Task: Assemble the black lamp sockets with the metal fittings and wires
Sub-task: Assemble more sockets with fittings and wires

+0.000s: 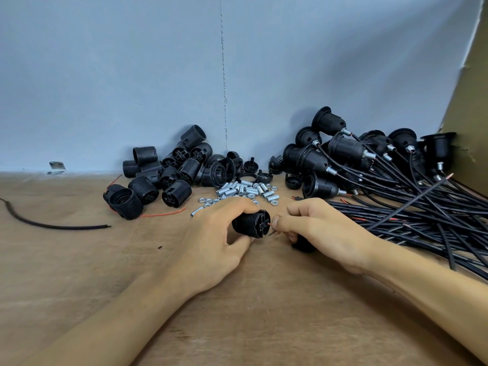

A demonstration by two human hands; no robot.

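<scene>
Feeding wire ends into the terminal face looks like the step in hand. The left hand (216, 233) has fingers and thumb curled round a black threaded socket body (249, 224), held low at the worktop (237, 313). Its terminal end is turned toward the right hand (317, 228), whose fingertips pinch two thin wire ends (271, 233), one red-tipped, right at that face. A black part (303, 245) shows under the right palm; it is likely a cap, though I cannot tell for sure. The next move calls for lining each bare tip up with its own small hole and pushing straight in without splaying the strands. Just beyond both hands lies a scatter of metal fittings (243, 191), and beyond the left hand a heap of loose socket bodies (163, 173). Beyond and outward of the right hand, finished sockets (343, 154) and their wire bundle (422, 215) crowd close. Free room therefore lies on the near side of the hands and outward of the left one.
</scene>
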